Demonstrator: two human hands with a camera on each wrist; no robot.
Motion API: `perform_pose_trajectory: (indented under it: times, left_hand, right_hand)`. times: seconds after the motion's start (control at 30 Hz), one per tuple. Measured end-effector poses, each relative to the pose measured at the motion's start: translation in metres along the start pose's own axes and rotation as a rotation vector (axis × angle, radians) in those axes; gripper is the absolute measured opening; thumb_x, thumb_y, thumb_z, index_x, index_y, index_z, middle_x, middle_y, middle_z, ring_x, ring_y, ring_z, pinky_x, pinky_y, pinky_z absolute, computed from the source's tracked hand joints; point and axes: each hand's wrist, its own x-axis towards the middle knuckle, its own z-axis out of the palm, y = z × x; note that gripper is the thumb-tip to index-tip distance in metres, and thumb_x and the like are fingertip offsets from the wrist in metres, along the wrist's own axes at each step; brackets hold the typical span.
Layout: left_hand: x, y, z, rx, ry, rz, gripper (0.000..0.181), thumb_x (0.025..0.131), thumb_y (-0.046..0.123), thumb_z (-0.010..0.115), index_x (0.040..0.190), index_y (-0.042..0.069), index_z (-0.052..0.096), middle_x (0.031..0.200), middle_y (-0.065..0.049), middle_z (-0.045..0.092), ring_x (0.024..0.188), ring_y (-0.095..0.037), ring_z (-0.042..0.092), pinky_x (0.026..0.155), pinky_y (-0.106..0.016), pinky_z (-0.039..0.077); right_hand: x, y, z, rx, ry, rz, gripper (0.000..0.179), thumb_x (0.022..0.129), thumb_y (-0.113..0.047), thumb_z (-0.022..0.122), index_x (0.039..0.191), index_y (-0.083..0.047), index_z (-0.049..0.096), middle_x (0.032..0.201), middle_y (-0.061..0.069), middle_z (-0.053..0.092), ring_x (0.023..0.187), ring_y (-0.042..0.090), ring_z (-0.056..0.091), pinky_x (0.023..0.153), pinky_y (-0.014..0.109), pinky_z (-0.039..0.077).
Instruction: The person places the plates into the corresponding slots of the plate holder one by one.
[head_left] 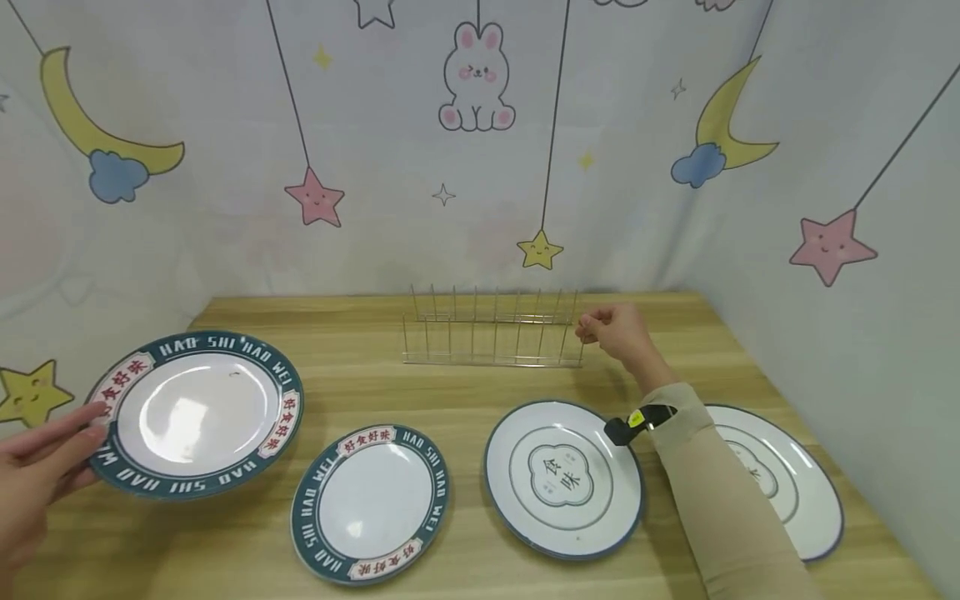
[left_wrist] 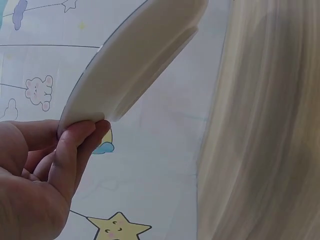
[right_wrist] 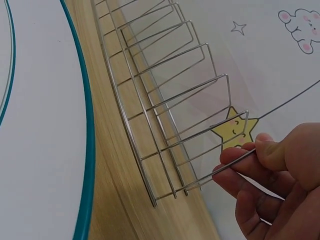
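The wire rack (head_left: 495, 320) stands on the wood-grain table (head_left: 360, 383) near its far edge and serves as the reference for all positions. It has two rows of thin metal uprights, joined by rails along the base.

Right hand (head_left: 618, 333): located at the right end of the rack, pinching the end wire between thumb and fingers. The wrist carries a dark strap device (head_left: 645, 421) with a yellow label, beside a beige sleeve (head_left: 712, 467).

Left hand (head_left: 30, 492): located well to the left of the rack and nearer the person. Thumb and fingers grasp the rim of the raised plate (head_left: 198, 408), which has a green band with white lettering and red characters. This plate is held tilted, above the table and left of the rack, well apart from it. The left wrist view shows its pale underside and foot ring.

A second green-banded plate (head_left: 371, 504) lies in front of the rack, toward the left. A blue-rimmed plate (head_left: 562, 479) with a central character emblem lies in front, slightly right. Another blue-rimmed dish (head_left: 787, 479) lies in front and farther right, partly hidden by the sleeve.

Behind the rack hangs a pale cloth (head_left: 225, 208) printed with stars, moons and a rabbit.
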Motion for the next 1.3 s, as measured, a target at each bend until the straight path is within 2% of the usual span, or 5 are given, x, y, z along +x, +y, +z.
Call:
perform_pose_trajectory:
  times: [0.33, 0.6, 0.8, 1.1, 1.3]
  left_hand:
    - [-0.004, 0.015, 0.026, -0.101, 0.054, 0.052, 0.029, 0.092, 0.006, 0.068, 0.112, 0.027, 0.074, 0.082, 0.025, 0.067, 0.065, 0.002, 0.068, 0.053, -0.019, 0.057]
    - [-0.005, 0.037, 0.049, -0.231, -0.014, 0.093, 0.028, 0.087, 0.002, 0.072, 0.111, 0.017, 0.076, 0.088, 0.016, 0.068, 0.067, -0.005, 0.070, 0.055, -0.021, 0.057]
    - [-0.002, 0.042, 0.067, -0.210, -0.030, 0.066, 0.031, 0.084, 0.006, 0.077, 0.114, 0.015, 0.075, 0.089, 0.014, 0.070, 0.071, -0.005, 0.071, 0.058, -0.023, 0.058]
    - [0.000, 0.048, 0.093, -0.190, -0.055, 0.029, 0.036, 0.083, 0.007, 0.078, 0.118, 0.014, 0.073, 0.091, 0.013, 0.070, 0.072, -0.006, 0.071, 0.062, -0.022, 0.058]
    - [0.004, 0.050, 0.108, -0.129, -0.021, 0.007, 0.041, 0.083, 0.014, 0.079, 0.123, 0.015, 0.071, 0.105, 0.008, 0.067, 0.073, -0.005, 0.070, 0.063, -0.021, 0.058]
  right_hand:
    - [-0.007, 0.007, 0.005, 0.069, 0.021, -0.021, 0.037, 0.103, -0.009, 0.052, 0.136, 0.008, 0.053, 0.105, 0.023, 0.070, 0.093, 0.031, 0.070, 0.096, 0.046, 0.053]
    - [-0.006, 0.004, 0.003, 0.083, 0.041, -0.037, 0.032, 0.102, -0.009, 0.055, 0.128, 0.010, 0.059, 0.103, 0.024, 0.070, 0.090, 0.030, 0.071, 0.093, 0.044, 0.055]
    - [-0.006, 0.004, 0.003, 0.067, 0.037, -0.018, 0.025, 0.101, -0.012, 0.058, 0.113, 0.008, 0.068, 0.099, 0.021, 0.072, 0.089, 0.029, 0.071, 0.096, 0.050, 0.052]
    - [-0.005, 0.001, 0.004, 0.052, 0.037, -0.026, 0.025, 0.101, -0.011, 0.057, 0.113, 0.009, 0.068, 0.098, 0.020, 0.072, 0.087, 0.027, 0.071, 0.095, 0.047, 0.053]
    - [-0.003, 0.001, 0.006, 0.079, 0.047, -0.040, 0.025, 0.101, -0.010, 0.057, 0.112, 0.010, 0.068, 0.099, 0.022, 0.072, 0.087, 0.028, 0.071, 0.094, 0.048, 0.054]
